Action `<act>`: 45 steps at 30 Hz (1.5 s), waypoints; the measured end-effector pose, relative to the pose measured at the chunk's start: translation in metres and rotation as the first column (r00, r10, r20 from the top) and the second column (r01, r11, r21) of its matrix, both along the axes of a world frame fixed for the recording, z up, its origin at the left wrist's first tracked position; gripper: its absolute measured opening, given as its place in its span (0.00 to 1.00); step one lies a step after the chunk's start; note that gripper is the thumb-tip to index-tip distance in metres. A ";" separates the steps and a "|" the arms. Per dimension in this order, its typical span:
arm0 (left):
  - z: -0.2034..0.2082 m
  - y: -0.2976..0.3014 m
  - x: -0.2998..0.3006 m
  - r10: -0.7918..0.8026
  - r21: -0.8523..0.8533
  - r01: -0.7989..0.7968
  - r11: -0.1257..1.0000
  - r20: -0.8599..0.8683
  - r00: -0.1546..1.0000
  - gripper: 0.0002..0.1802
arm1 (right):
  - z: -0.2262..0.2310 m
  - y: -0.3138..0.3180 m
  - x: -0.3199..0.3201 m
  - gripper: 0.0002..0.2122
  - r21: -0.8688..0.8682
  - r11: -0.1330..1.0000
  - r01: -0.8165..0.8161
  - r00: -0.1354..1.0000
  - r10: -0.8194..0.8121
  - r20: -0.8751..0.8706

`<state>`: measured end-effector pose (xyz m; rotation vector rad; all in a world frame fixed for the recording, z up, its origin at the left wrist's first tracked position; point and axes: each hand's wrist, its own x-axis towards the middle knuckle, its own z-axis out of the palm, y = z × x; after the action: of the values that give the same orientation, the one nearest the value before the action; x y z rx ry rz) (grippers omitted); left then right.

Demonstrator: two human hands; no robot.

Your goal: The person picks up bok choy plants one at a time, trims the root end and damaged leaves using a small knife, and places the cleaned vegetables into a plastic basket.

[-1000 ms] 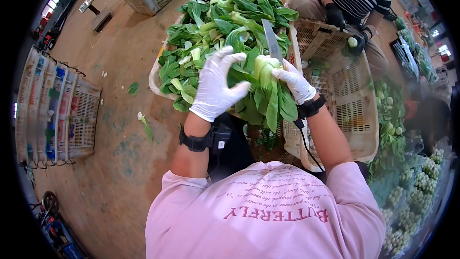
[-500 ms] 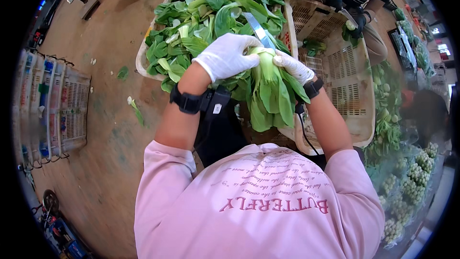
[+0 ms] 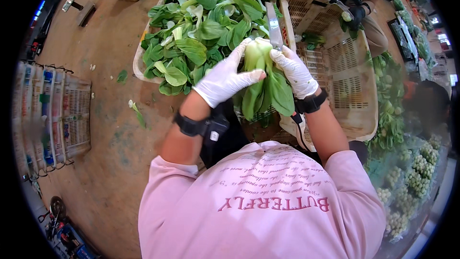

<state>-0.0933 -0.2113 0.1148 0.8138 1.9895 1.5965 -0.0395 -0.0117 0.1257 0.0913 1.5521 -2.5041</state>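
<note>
Held upside down in front of me is a head of bok choy (image 3: 258,56), its pale base up and its green leaves hanging toward me. My left hand (image 3: 230,76), in a white glove, grips it from the left, fingers along the stalks and thumb across the front. My white-gloved right hand (image 3: 294,73) is closed on a knife (image 3: 274,28) and touches the bok choy's right side. The blade points up and away, beside the pale base. The knife's handle is hidden in the right hand.
Ahead, a white crate (image 3: 139,65) is heaped with bok choy. A second crate (image 3: 370,91) to the right holds a little greenery. Beyond it, a person's black-gloved hand (image 3: 355,17) holds a vegetable. Bagged greens (image 3: 416,177) lie right; stacked crates (image 3: 52,110) stand left.
The bok choy has turned upright and moved slightly left. My left hand has shifted from its top to its left side. The blade has swung from slanting left to pointing nearly straight away.
</note>
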 end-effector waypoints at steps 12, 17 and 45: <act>-0.010 0.016 0.033 -0.344 0.593 -0.280 0.755 0.722 0.600 0.38 | 0.014 0.039 0.054 0.18 0.021 0.974 0.226 0.973 -0.224 -0.062; -0.022 0.039 0.049 -0.767 0.822 -0.395 0.410 0.546 0.338 0.34 | 0.014 0.054 0.111 0.18 0.016 0.912 0.411 0.911 -0.411 0.029; -0.064 0.200 0.068 0.031 -0.053 -0.042 0.998 -0.209 0.977 0.26 | 0.007 0.465 0.278 0.16 0.128 0.297 0.946 0.317 -0.930 -0.188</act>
<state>-0.0257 -0.0118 0.0509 0.9617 2.1962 1.5208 0.2385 0.4535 0.1324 1.3887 2.2467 -3.0703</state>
